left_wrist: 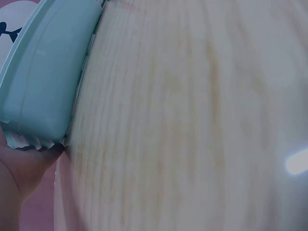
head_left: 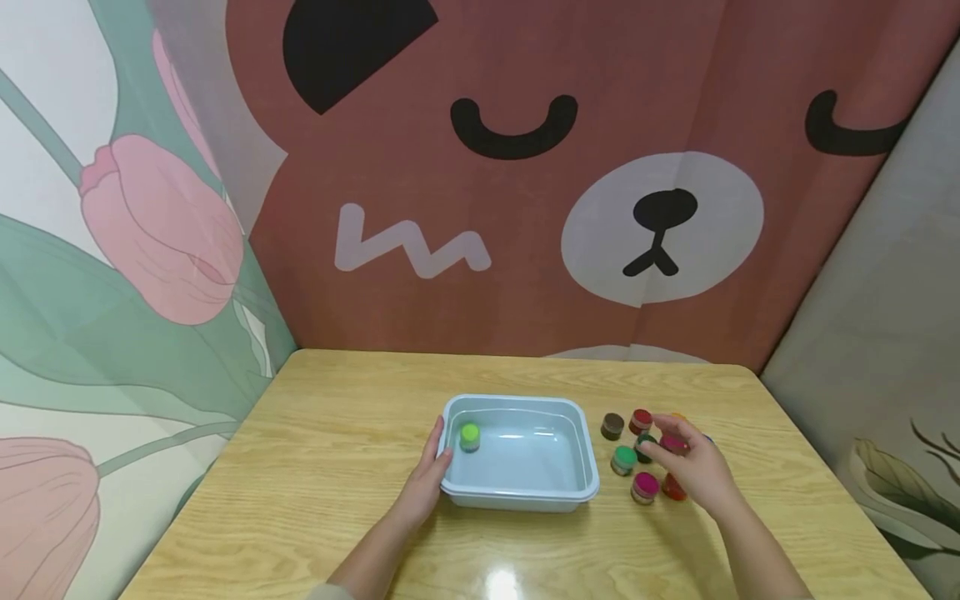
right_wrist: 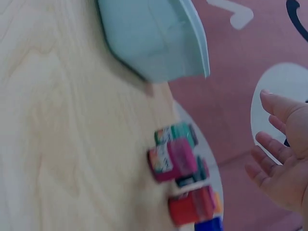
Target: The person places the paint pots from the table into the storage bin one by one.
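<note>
A pale blue plastic basin [head_left: 517, 492] sits on the table, and my left hand [head_left: 423, 483] grips its left end, thumb at the rim and fingers along the outside. Inside, near the left wall, stands a small jar with a lime green lid [head_left: 469, 437]. My right hand [head_left: 697, 467] hovers over a group of small lidded jars to the right, fingers spread and holding nothing. Around it are a magenta jar [head_left: 645, 488], a green jar [head_left: 623, 460], a brown jar [head_left: 612, 427], and a red jar [head_left: 641, 421]. The hand partly hides a dark green jar [head_left: 643, 447] and an orange-red jar [head_left: 673, 488].
The light wooden table [head_left: 315, 467] extends on both sides of the basin. A printed curtain [head_left: 420, 317] with a bear's face hangs behind its back edge. In the right wrist view a blue jar [right_wrist: 209, 224] shows beside a red one.
</note>
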`<state>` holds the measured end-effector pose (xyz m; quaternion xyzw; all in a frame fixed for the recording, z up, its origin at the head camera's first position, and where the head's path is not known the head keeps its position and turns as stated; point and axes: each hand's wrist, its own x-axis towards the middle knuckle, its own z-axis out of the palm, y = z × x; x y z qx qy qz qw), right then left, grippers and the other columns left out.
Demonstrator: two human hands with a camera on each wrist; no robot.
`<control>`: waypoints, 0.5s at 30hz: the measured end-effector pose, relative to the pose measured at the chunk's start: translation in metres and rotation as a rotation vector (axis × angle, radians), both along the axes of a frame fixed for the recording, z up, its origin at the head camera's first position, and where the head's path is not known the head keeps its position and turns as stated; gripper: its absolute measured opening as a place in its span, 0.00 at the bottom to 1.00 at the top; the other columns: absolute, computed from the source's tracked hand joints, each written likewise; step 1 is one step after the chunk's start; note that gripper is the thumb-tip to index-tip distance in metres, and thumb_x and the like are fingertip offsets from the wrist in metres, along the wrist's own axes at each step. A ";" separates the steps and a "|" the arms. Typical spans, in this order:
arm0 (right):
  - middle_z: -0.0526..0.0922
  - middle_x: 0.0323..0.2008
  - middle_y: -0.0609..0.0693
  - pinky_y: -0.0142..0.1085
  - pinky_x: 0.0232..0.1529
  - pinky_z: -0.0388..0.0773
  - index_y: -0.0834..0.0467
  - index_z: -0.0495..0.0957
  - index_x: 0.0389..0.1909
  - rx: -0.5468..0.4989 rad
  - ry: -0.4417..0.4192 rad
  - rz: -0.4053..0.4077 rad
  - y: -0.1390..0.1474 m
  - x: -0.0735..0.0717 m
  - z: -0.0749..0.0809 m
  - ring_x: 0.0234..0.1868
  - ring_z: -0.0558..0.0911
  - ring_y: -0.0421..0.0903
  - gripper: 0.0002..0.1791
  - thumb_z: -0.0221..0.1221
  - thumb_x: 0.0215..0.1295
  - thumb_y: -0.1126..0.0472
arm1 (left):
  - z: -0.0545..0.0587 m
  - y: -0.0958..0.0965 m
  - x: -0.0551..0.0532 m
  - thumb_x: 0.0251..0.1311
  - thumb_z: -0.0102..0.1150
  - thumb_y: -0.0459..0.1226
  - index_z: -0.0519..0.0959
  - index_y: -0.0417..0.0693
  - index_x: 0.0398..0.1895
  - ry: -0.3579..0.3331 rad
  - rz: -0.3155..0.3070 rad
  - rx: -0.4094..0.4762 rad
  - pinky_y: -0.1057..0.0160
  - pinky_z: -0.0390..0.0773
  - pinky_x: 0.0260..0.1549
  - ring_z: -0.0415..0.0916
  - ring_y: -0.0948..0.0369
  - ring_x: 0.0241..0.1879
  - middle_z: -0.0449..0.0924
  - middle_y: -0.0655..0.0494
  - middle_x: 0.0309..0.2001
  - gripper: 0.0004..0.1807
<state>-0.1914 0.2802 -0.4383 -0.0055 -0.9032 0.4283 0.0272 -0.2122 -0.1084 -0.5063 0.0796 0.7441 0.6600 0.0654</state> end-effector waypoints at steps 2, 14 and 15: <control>0.68 0.66 0.67 0.58 0.61 0.72 0.63 0.64 0.69 0.013 0.001 -0.007 0.006 0.003 -0.004 0.65 0.68 0.65 0.35 0.58 0.69 0.47 | 0.000 0.000 0.000 0.76 0.36 0.39 0.40 0.52 0.80 -0.003 0.000 0.003 0.32 0.34 0.72 0.31 0.39 0.77 0.36 0.42 0.79 0.33; 0.63 0.69 0.69 0.56 0.63 0.71 0.65 0.61 0.70 -0.008 -0.092 -0.100 0.034 0.009 -0.035 0.66 0.66 0.64 0.37 0.60 0.68 0.50 | 0.001 0.001 0.000 0.76 0.36 0.39 0.40 0.53 0.80 -0.003 0.004 -0.009 0.32 0.34 0.71 0.31 0.39 0.77 0.35 0.43 0.80 0.33; 0.63 0.69 0.69 0.56 0.63 0.72 0.65 0.61 0.70 -0.011 -0.102 -0.105 0.036 0.009 -0.038 0.66 0.66 0.64 0.37 0.60 0.68 0.50 | 0.001 0.001 0.000 0.76 0.36 0.39 0.40 0.53 0.80 -0.002 0.004 -0.009 0.32 0.34 0.71 0.31 0.39 0.77 0.35 0.42 0.80 0.33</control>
